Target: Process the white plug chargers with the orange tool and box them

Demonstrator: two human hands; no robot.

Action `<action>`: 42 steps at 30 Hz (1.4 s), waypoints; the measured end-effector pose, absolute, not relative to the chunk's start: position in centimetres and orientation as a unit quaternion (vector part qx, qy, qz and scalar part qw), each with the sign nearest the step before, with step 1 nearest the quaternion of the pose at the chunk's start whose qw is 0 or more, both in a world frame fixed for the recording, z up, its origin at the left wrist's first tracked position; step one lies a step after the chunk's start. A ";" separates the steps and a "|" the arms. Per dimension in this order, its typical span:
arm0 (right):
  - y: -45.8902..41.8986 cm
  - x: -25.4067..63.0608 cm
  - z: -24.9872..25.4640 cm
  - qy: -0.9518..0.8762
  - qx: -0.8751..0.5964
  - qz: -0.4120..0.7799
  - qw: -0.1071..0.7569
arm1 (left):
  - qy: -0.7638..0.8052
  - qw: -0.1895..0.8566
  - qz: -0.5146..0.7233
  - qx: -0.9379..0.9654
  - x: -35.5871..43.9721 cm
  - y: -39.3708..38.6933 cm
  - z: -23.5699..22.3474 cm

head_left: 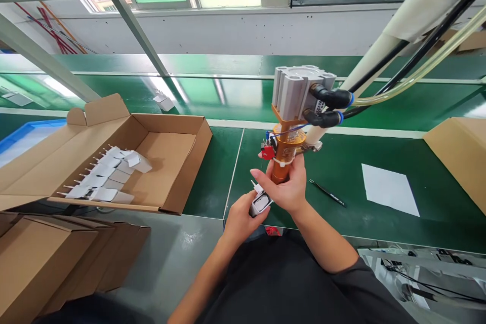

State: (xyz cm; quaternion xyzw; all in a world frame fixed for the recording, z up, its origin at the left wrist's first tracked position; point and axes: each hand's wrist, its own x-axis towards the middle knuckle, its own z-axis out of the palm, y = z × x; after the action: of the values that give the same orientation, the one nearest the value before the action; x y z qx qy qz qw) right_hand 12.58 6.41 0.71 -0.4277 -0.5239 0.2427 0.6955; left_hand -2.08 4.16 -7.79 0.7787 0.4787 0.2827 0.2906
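Note:
My left hand (243,216) is closed around a small white plug adapter (261,202) with metal prongs and an open face showing a dark-outlined inside. It is held low in front of me, above the bench edge. Close beside it, my right hand (290,187) wraps round the lower end of an orange pneumatic tool (284,154), its thumb stretched toward the adapter. Whether that thumb touches the adapter I cannot tell. A grey air cylinder (301,88) tops the tool, and a red switch (268,152) sits on its side.
An open cardboard box (170,149) at left holds several white adapters (100,174). A black pen (327,193) and white paper (390,190) lie on the green bench (341,228). A pale post (410,25) with hoses slants behind the tool. Another carton (461,152) stands far right.

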 end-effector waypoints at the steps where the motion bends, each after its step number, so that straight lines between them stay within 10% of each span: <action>1: 6.5 12.3 0.8 -0.524 -0.429 0.238 0.696 | 0.472 0.302 0.287 0.777 -2.2 4.1 -7.4; 42: 6.2 11.1 1.7 -0.501 -0.446 0.236 0.703 | 0.472 0.327 0.447 0.686 2.4 2.9 -9.0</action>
State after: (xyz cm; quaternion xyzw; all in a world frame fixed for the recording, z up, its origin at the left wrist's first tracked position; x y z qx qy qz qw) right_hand 11.13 6.20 1.71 -0.4461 -0.5011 0.2359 0.7030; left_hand 2.36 2.94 -8.96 0.6862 0.4716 0.4467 0.3274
